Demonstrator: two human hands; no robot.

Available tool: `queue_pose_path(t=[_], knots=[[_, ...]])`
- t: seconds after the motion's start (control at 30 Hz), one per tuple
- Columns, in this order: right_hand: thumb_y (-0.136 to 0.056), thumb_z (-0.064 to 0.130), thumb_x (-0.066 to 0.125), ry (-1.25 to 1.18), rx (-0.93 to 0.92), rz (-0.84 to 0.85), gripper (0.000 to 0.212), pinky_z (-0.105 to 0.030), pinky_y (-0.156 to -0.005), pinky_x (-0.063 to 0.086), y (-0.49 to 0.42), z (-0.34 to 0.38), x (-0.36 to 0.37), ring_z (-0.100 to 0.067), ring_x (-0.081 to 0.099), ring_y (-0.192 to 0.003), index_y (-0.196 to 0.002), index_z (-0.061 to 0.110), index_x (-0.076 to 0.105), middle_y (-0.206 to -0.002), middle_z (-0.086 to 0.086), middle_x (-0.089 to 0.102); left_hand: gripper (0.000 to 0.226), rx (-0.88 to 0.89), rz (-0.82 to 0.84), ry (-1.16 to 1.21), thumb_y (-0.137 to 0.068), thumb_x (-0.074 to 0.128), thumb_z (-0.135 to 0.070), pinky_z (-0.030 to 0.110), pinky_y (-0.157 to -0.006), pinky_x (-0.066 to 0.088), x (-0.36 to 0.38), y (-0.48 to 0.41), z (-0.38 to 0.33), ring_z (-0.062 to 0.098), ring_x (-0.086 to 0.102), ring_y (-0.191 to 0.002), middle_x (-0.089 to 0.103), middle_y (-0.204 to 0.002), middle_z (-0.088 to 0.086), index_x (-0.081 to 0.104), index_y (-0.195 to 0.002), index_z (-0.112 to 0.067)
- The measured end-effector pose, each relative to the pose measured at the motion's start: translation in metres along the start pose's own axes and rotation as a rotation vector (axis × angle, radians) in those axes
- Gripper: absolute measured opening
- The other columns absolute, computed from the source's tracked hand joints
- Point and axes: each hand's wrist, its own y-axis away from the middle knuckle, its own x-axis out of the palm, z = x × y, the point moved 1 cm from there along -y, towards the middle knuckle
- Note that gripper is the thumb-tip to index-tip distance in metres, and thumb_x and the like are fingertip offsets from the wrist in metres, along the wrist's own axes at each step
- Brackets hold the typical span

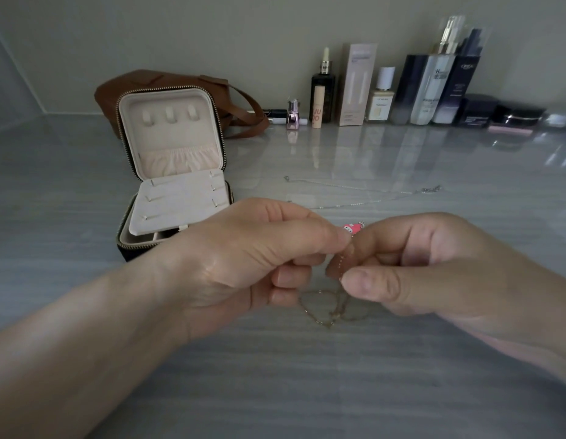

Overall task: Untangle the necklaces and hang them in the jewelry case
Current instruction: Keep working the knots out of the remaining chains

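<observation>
A thin gold chain necklace [326, 310] hangs in tangled loops between my two hands, just above the grey table. My left hand [256, 258] pinches its upper part between thumb and forefinger, and my right hand [411, 264] pinches the chain close beside it. A small pink pendant [352, 229] shows behind my fingertips. A silver necklace [364, 188] lies stretched out on the table beyond my hands. The jewelry case [174, 172] stands open at the left, with its cream lid upright and three hooks near the top.
A brown leather bag [167, 87] sits behind the case. A row of cosmetic bottles and boxes [402, 90] lines the back wall at the right. The glossy grey table [275, 375] stretches out below my hands.
</observation>
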Motion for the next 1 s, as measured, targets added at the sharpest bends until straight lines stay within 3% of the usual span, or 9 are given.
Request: queue_pose_path(t=[0.13, 0.27, 0.33, 0.43, 0.6, 0.73, 0.83, 0.93, 1.0], knots=[[-0.059, 0.028, 0.074, 0.081, -0.034, -0.08, 0.009, -0.006, -0.041, 0.033, 0.0, 0.001, -0.001, 0.0, 0.045, -0.039, -0.066, 0.022, 0.074, -0.048, 0.008, 0.055, 0.031, 0.001, -0.061, -0.072, -0.056, 0.079, -0.019, 0.017, -0.037, 0.028, 0.001, -0.001, 0.0, 0.006, 0.029, -0.037, 0.036, -0.048, -0.005, 0.06, -0.077, -0.007], [-0.051, 0.036, 0.088, 0.186, -0.084, -0.126, 0.026, -0.008, -0.043, 0.033, 0.001, 0.002, -0.007, -0.002, 0.042, -0.04, -0.069, 0.023, 0.076, -0.047, 0.009, 0.052, 0.017, 0.003, -0.056, -0.052, -0.054, 0.066, -0.03, 0.017, -0.037, 0.026, 0.003, 0.001, -0.002, 0.006, 0.028, -0.037, 0.036, -0.048, -0.005, 0.063, -0.059, -0.014], [-0.049, 0.041, 0.085, 0.208, -0.1, -0.167, 0.029, -0.01, -0.045, 0.032, 0.0, 0.001, -0.01, -0.003, 0.037, -0.041, -0.07, 0.024, 0.076, -0.046, 0.01, 0.047, 0.015, -0.002, -0.044, -0.045, -0.055, 0.067, -0.031, 0.017, -0.037, 0.026, 0.002, 0.001, -0.002, 0.006, 0.028, -0.038, 0.036, -0.047, -0.006, 0.064, -0.055, -0.017], [-0.055, 0.049, 0.078, 0.184, -0.105, -0.161, 0.031, -0.011, -0.045, 0.034, 0.0, 0.001, -0.011, -0.003, 0.039, -0.043, -0.075, 0.025, 0.077, -0.048, 0.01, 0.048, 0.017, 0.006, -0.033, -0.013, -0.057, 0.068, -0.029, 0.017, -0.037, 0.026, 0.002, 0.002, -0.002, 0.005, 0.028, -0.038, 0.038, -0.048, -0.006, 0.065, -0.061, -0.012], [-0.054, 0.036, 0.087, 0.186, -0.085, -0.152, 0.021, -0.008, -0.05, 0.04, -0.001, 0.002, -0.003, 0.001, 0.053, -0.052, -0.07, 0.027, 0.077, -0.058, 0.005, 0.063, 0.027, 0.023, -0.011, -0.015, -0.054, 0.068, -0.029, 0.017, -0.039, 0.026, 0.004, 0.001, -0.003, 0.005, 0.028, -0.038, 0.038, -0.047, -0.006, 0.065, -0.069, -0.006], [-0.052, 0.041, 0.07, 0.213, -0.11, -0.195, 0.025, -0.009, -0.056, 0.043, 0.001, 0.005, -0.005, 0.002, 0.06, -0.055, -0.071, 0.028, 0.077, -0.06, 0.01, 0.068, 0.029, 0.058, -0.06, -0.046, -0.054, 0.069, -0.028, 0.017, -0.039, 0.028, 0.001, 0.001, -0.003, 0.006, 0.03, -0.039, 0.039, -0.048, -0.005, 0.07, -0.071, -0.005], [-0.057, 0.046, 0.068, 0.305, -0.149, -0.212, 0.025, -0.026, -0.081, 0.05, 0.003, 0.007, -0.007, -0.002, 0.069, -0.081, -0.079, 0.035, 0.076, -0.079, 0.011, 0.074, 0.026, 0.073, -0.082, -0.075, -0.051, 0.071, -0.025, 0.017, -0.038, 0.031, -0.002, 0.002, -0.003, 0.006, 0.032, -0.039, 0.043, -0.046, -0.005, 0.074, -0.07, -0.008], [-0.066, 0.046, 0.077, 0.373, -0.185, -0.215, 0.019, -0.036, -0.082, 0.053, 0.005, 0.006, -0.008, -0.008, 0.07, -0.082, -0.082, 0.036, 0.076, -0.081, 0.009, 0.075, 0.014, 0.062, -0.052, -0.138, -0.053, 0.084, -0.016, 0.016, -0.04, 0.032, -0.002, 0.003, -0.003, 0.006, 0.033, -0.041, 0.046, -0.051, -0.003, 0.073, -0.062, -0.017], [-0.067, 0.045, 0.072, 0.419, -0.193, -0.225, 0.018, -0.041, -0.08, 0.057, 0.004, 0.004, -0.009, -0.013, 0.07, -0.079, -0.082, 0.037, 0.075, -0.08, 0.006, 0.074, 0.009, 0.058, -0.05, -0.173, -0.057, 0.08, -0.016, 0.017, -0.04, 0.032, -0.002, 0.002, -0.001, 0.006, 0.035, -0.041, 0.047, -0.052, -0.003, 0.072, -0.06, -0.019]])
